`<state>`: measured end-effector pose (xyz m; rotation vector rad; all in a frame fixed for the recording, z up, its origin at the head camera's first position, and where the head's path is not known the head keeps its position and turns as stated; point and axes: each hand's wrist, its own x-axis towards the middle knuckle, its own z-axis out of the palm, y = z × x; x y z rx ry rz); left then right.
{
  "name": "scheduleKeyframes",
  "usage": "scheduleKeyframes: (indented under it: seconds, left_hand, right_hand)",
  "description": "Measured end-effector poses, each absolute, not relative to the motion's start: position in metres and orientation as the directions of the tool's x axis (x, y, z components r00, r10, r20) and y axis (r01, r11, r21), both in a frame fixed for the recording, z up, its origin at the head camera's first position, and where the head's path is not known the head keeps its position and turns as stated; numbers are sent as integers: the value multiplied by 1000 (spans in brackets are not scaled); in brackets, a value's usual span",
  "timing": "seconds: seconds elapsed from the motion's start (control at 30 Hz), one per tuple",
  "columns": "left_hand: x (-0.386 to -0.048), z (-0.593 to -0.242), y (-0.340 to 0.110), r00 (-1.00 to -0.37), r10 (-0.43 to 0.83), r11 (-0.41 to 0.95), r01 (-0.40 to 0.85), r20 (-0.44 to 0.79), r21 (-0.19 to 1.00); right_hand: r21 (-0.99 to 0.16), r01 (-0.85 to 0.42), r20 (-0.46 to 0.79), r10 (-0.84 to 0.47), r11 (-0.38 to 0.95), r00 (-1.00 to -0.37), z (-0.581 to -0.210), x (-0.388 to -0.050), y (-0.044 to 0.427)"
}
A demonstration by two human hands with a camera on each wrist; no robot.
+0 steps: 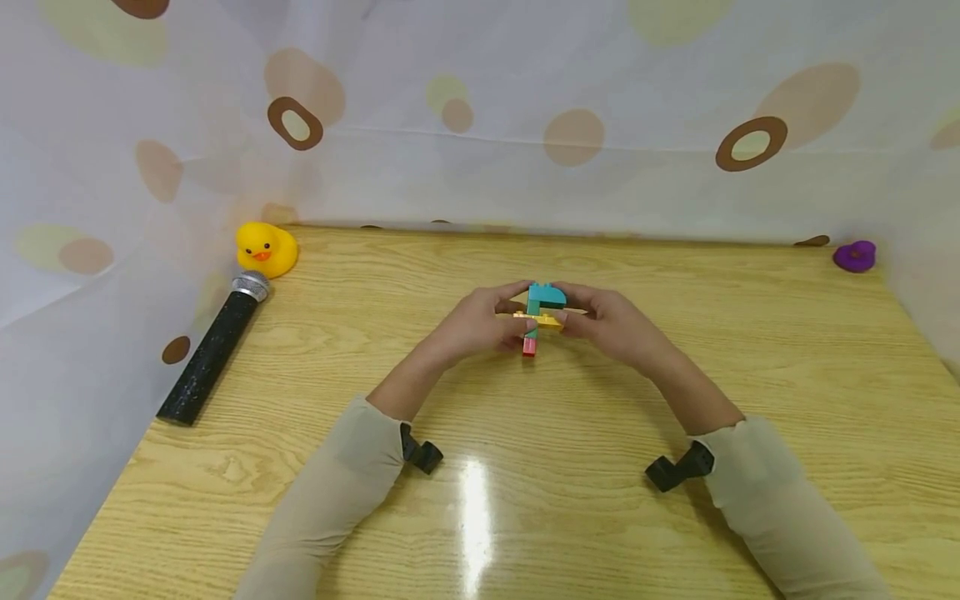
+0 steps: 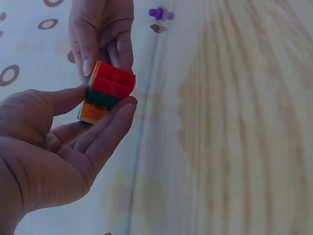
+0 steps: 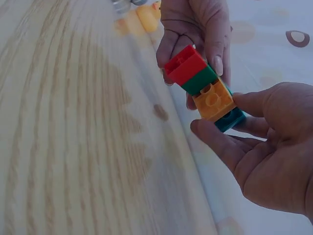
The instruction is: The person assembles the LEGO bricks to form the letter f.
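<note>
Between the two hands stands a small stack of toy building blocks (image 1: 547, 294): a blue rounded block on top, green below it, a yellow plate jutting to the right, and a red block (image 3: 186, 64) at the bottom. My left hand (image 1: 480, 321) pinches the stack from the left, its thumb across the green part near the yellow plate. From the right, my right hand (image 1: 611, 325) holds the yellow block (image 3: 215, 101) and the blue one between thumb and fingers. In the left wrist view the hollow underside of the red block (image 2: 114, 80) faces the camera.
A black microphone (image 1: 213, 354) with a silver head lies at the left table edge, by a yellow rubber duck (image 1: 270, 250). A small purple duck (image 1: 855, 256) sits at the far right corner. Spotted cloth (image 1: 510, 192) hangs behind the wooden table (image 1: 360, 517).
</note>
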<state>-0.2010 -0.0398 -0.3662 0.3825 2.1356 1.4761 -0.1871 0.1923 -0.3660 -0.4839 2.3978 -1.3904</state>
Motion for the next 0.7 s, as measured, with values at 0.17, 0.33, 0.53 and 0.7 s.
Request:
scheduleKeyframes:
  seconds: [0.17,0.33,0.53,0.7]
  left_hand:
    - [-201,-371,-37,-818,499,411,-68,-287,909]
    - [-200,-373,-34,-811,492,456,-69,-316,887]
    - [-197,-374,-31,-808,484,484,-74,-337,872]
    - [-196,-372,-31,-812,474,503,-67,-340,862]
  right_hand:
    - [-870,-104,-147,-455,482,-878,-370,-187,191]
    - [-828,-111,-177,-444,549,-878,-374,-187,190]
    - [-801,-124,-194,-451,585,-871,-379,-187,190]
    - [-801,-130,-196,-461,584,-865,-379,-186,189]
